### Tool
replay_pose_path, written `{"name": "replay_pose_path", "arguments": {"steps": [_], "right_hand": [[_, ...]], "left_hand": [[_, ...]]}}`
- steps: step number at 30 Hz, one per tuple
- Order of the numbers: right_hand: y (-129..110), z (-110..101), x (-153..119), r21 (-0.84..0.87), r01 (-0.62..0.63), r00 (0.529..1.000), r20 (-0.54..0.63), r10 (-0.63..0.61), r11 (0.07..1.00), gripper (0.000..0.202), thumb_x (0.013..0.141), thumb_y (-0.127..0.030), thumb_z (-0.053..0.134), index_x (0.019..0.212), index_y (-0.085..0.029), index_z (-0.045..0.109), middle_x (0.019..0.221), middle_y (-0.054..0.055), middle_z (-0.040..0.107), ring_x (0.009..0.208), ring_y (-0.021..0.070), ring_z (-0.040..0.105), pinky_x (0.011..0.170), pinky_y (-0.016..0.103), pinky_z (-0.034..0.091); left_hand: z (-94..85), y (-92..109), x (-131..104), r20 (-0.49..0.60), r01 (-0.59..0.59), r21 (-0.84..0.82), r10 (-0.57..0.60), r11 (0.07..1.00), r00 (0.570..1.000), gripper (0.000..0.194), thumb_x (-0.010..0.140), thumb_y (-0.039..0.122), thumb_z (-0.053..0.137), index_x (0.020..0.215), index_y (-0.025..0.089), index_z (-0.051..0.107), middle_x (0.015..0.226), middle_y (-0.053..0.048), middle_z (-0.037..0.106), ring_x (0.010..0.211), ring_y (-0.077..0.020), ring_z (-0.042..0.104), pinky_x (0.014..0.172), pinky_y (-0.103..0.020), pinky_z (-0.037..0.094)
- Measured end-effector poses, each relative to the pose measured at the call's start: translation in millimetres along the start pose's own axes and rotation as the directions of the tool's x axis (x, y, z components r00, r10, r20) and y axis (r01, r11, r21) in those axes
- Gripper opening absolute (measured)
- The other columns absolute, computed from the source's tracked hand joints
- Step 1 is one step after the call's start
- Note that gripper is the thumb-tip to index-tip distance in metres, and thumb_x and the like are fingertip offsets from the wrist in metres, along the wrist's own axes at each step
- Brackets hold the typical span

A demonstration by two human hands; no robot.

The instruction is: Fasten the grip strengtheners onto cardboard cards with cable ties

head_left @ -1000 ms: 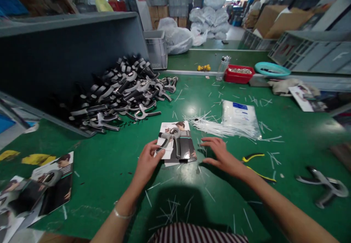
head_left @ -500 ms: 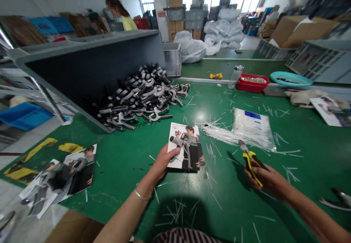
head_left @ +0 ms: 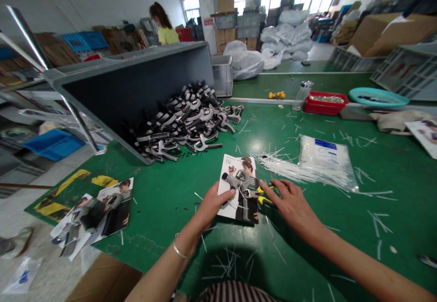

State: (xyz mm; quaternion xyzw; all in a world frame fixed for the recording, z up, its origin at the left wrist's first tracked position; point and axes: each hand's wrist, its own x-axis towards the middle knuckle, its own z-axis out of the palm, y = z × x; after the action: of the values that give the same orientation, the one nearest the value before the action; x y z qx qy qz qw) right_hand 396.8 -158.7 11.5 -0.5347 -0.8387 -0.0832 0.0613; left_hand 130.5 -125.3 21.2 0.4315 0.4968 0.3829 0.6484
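Note:
My left hand (head_left: 215, 204) is closed on a printed card (head_left: 228, 165) with a grey hand grip strengthener (head_left: 243, 181) lying on it, thumb pressed over the near end. A thin white cable tie sticks out from the strengthener. In my right hand (head_left: 292, 202) are yellow-handled cutting pliers (head_left: 265, 199), their jaws at the right side of the strengthener. Whether the jaws touch the tie, I cannot tell. To the right, a bundle of white cable ties (head_left: 290, 170) spills from a clear plastic bag (head_left: 324, 156).
A grey crate (head_left: 136, 61) lies on its side, with a heap of hand grips (head_left: 191, 124) spilling from it. Carded grips (head_left: 102, 215) rest at the left table edge. Cut tie scraps litter the green table (head_left: 164, 229). A red tray (head_left: 324, 104) and a glass bottle (head_left: 302, 95) stand behind.
My right hand has brought the pliers left, from open table to the card and strengthener. My left hand keeps its hold on the card. The view has shifted slightly.

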Motion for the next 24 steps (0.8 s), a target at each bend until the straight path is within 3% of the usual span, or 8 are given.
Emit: {"name": "replay_pose_path", "arguments": {"steps": [7,12,14,16,19,22,24], "right_hand": [[-11,-3,2,0.019,-0.043,0.999,0.015,0.042,0.999,0.068,0.087,-0.005,0.043,0.151,-0.025,0.032,0.129,0.018,0.053,0.113,0.0348,0.048,0.090,0.049,0.044],[-4,-1,7,0.318,-0.107,0.978,0.204,0.042,0.942,0.038,0.089,-0.025,0.053,0.125,-0.017,0.054,0.114,0.015,0.061,0.099,0.0279,0.058,0.084,0.039,0.048],[-7,-2,4,0.449,-0.150,0.959,0.284,0.019,0.881,0.030,0.089,-0.024,0.051,0.118,-0.017,0.056,0.112,0.012,0.065,0.095,0.0245,0.062,0.082,0.035,0.049],[-16,-6,-4,0.581,-0.117,0.953,0.295,-0.074,0.805,0.030,0.089,-0.023,0.051,0.118,-0.018,0.056,0.112,0.011,0.066,0.095,0.0228,0.065,0.085,0.034,0.049],[-39,-12,-19,0.714,-0.091,0.964,0.238,-0.118,0.694,0.033,0.088,-0.025,0.053,0.121,-0.021,0.055,0.117,0.011,0.066,0.101,0.0238,0.065,0.090,0.037,0.050],[-61,-9,-29,0.728,-0.222,0.972,0.218,0.088,0.648,0.043,0.093,-0.032,0.049,0.135,-0.023,0.048,0.131,0.012,0.060,0.116,0.0265,0.059,0.100,0.046,0.047],[-70,-4,-30,0.717,-0.276,0.961,0.211,0.178,0.640,0.053,0.095,-0.038,0.048,0.146,-0.026,0.037,0.139,0.011,0.054,0.126,0.0273,0.053,0.106,0.050,0.043]], "left_hand": [[1.2,0,2,0.048,0.008,0.044,-0.010,0.999,0.999,0.052,0.075,0.039,0.074,0.119,0.015,0.061,0.109,-0.010,0.071,0.079,-0.0186,0.068,0.071,-0.027,0.051],[6.2,-3,2,0.015,0.069,-0.004,-0.069,0.998,0.997,0.047,0.070,0.038,0.076,0.108,0.013,0.065,0.095,-0.009,0.073,0.070,-0.0169,0.067,0.063,-0.025,0.049],[8.9,-4,3,0.025,0.105,-0.069,-0.103,0.992,0.994,0.046,0.068,0.036,0.078,0.105,0.012,0.066,0.089,-0.008,0.073,0.065,-0.0163,0.065,0.060,-0.024,0.048],[10.9,-6,5,0.023,0.118,-0.128,-0.116,0.985,0.993,0.045,0.068,0.036,0.077,0.104,0.011,0.066,0.087,-0.008,0.073,0.063,-0.0159,0.064,0.058,-0.024,0.048],[13.4,-9,7,-0.140,-0.004,-0.149,-0.017,0.989,0.990,0.043,0.073,0.038,0.073,0.106,0.012,0.064,0.095,-0.009,0.073,0.072,-0.0171,0.066,0.067,-0.027,0.051],[18.6,-10,5,-0.375,-0.186,-0.007,0.170,0.983,0.911,0.044,0.079,0.039,0.070,0.115,0.017,0.058,0.113,-0.009,0.070,0.096,-0.0203,0.067,0.086,-0.032,0.051],[24.2,-9,2,-0.446,-0.241,0.075,0.249,0.968,0.860,0.046,0.082,0.040,0.068,0.120,0.019,0.054,0.121,-0.009,0.067,0.106,-0.0215,0.064,0.093,-0.033,0.049]]}}
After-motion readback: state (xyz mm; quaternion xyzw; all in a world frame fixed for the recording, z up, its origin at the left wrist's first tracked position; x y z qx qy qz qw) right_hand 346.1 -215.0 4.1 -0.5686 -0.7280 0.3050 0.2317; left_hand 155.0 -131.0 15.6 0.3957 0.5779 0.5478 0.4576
